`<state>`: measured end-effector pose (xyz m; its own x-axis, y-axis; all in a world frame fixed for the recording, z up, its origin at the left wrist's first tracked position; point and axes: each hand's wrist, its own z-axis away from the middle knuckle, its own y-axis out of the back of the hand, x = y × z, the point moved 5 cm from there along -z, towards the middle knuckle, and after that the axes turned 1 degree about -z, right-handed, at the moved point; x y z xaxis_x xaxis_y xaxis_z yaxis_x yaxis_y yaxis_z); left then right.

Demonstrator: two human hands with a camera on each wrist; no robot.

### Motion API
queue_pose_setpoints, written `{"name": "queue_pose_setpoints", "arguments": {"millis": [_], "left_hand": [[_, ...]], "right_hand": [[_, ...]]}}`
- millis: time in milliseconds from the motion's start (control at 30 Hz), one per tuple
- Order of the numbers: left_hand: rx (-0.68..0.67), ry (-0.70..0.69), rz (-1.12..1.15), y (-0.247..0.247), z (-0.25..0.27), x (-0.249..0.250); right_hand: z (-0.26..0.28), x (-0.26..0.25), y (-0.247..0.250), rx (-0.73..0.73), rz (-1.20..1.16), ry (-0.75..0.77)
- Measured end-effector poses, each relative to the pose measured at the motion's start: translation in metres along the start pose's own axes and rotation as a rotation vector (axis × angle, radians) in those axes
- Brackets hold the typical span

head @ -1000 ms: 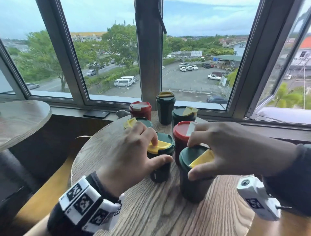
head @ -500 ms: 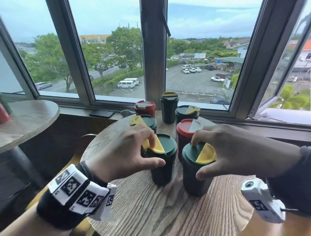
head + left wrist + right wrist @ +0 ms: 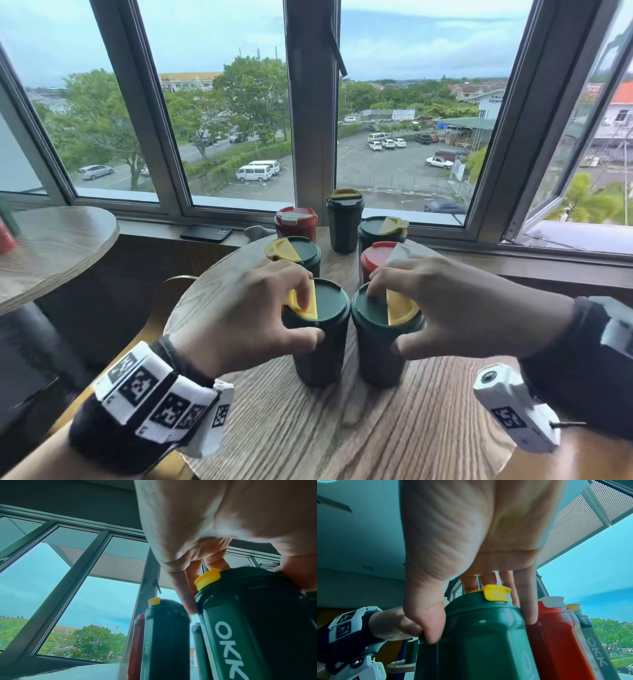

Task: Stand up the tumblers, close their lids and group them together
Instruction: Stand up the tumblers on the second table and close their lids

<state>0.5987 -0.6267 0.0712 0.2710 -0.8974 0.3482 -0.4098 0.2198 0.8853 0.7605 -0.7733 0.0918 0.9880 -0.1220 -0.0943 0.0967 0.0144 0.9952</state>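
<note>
Hands pressing two tumbler flaps shut

Left hand [image 3: 246,308] clamps our left green tumbler [image 3: 317,342], thumb on its wall to steady it, fingers [image 3: 301,291] curled on the yellow flap [image 3: 303,303]. Right hand [image 3: 455,308] does likewise on the right green tumbler [image 3: 380,346]. Both stand upright, long axis vertical, touching mid-counter [image 3: 376,428], flaps facing outward.

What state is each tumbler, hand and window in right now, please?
Left hand: grips the left front tumbler, upright, flap down.
Right hand: grips the right front tumbler, upright, flap down.
Five rear tumblers: upright; red-lidded one has its flap down.
Right window: swung open.
</note>
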Motion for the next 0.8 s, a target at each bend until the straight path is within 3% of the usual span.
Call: {"name": "queue_pose_setpoints", "arguments": {"millis": [200, 300, 367, 600, 800], "left_hand": [[-0.007, -0.047, 0.057, 0.002, -0.005, -0.010], [0.129, -0.003, 0.167, 0.018, -0.019, -0.026], [0.183, 0.059, 0.096, 0.027, -0.035, -0.040], [-0.209, 0.181, -0.230, 0.014, -0.086, -0.067], [-0.300, 0.183, -0.298, 0.010, -0.102, -0.064]], "right_hand": [[0.003, 0.013, 0.008, 0.035, -0.016, 0.032], [-0.002, 0.034, 0.029, 0.158, -0.125, -0.006], [-0.014, 0.050, 0.041, 0.195, -0.093, -0.055], [-0.071, 0.072, 0.035, -0.057, 0.124, -0.131], [-0.088, 0.079, 0.030, -0.179, 0.045, -0.154]]}}
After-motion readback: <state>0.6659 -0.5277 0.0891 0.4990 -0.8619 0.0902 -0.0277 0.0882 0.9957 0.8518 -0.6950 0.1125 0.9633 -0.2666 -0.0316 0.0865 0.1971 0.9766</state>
